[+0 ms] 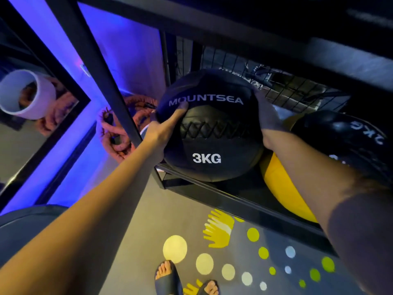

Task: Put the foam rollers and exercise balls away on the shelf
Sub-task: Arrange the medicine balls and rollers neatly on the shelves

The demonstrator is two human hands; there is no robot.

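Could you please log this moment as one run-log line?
placing | left hand, right hand on 3KG ball | ball at shelf left end | yellow ball beside

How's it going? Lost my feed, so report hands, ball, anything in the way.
The left hand and right hand grip the 3KG ball. Ball at the lower shelf, left end. A yellow ball sits close on its right.

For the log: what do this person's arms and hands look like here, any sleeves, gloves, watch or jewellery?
The left forearm and right forearm are bare, with no sleeve cuff in view. The left hand and right hand are ungloved, and neither wrist carries a watch or band. The right forearm darkens toward the frame edge, likely shadow, though I cannot rule out cloth.
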